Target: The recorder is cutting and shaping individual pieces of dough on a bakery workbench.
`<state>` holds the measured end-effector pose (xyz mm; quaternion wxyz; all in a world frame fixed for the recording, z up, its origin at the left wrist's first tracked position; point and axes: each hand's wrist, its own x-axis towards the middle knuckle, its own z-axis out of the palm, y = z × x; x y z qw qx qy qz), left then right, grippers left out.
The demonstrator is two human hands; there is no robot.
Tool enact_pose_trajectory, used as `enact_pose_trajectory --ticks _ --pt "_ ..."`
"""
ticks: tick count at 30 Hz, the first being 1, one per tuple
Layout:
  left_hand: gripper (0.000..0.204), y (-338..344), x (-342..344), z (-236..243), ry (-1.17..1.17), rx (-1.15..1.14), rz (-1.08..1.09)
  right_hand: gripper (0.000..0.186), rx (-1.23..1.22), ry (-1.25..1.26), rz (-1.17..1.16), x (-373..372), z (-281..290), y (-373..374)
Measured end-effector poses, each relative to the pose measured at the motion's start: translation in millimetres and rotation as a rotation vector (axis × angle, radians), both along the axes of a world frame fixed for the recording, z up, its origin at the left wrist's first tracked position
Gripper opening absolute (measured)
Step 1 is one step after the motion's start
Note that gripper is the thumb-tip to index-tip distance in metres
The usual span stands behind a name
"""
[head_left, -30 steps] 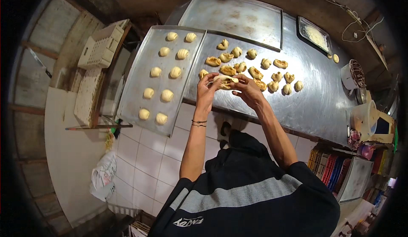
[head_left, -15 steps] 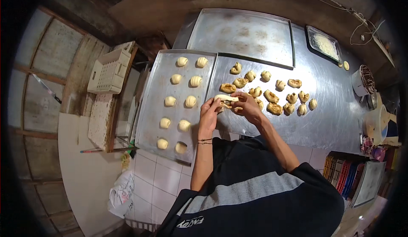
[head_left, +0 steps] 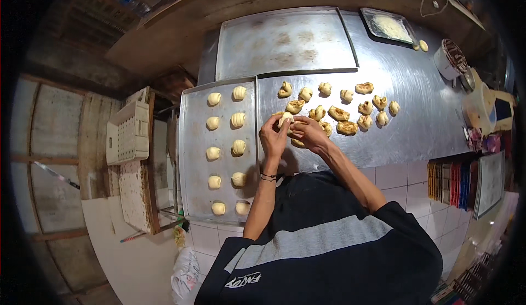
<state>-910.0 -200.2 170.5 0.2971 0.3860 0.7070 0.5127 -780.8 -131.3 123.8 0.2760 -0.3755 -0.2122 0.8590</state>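
Between both hands I hold a pale piece of dough [head_left: 286, 120] above the near edge of the steel table. My left hand [head_left: 273, 136] is closed on it with the thumb on top. From the other side the fingers of my right hand [head_left: 310, 133] grip it, partly hiding it. Several twisted dough pieces with brown filling [head_left: 339, 113] lie on the table just beyond and to the right of my hands. To the left, a metal baking tray [head_left: 190, 157] carries two columns of smooth, rolled dough pieces [head_left: 238, 147].
A larger flat tray [head_left: 285, 39] lies at the back. Right of it are a dark tray of pale shreds [head_left: 390, 27], a white tub with brown smears [head_left: 448, 61] and a wide pale bowl [head_left: 479, 108]. A cream plastic crate [head_left: 129, 133] stands at the left.
The view has shifted, so the trays and table appear moved. In my hands the dough has gone from a long, opened-out shape to a compact, rounded one.
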Motion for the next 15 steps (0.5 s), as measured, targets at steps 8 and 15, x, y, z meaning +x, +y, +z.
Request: enact_pose_trajectory --ticks 8,15 --pt "0.023 0.4 35.3 8.6 0.584 0.115 -0.018 0.008 -0.164 0.199 0.182 9.8 -35.6 4.4" --pt "0.025 -3.7 68.3 15.3 0.712 0.059 -0.037 0.006 -0.160 0.132 0.098 17.3 -72.5 11.5"
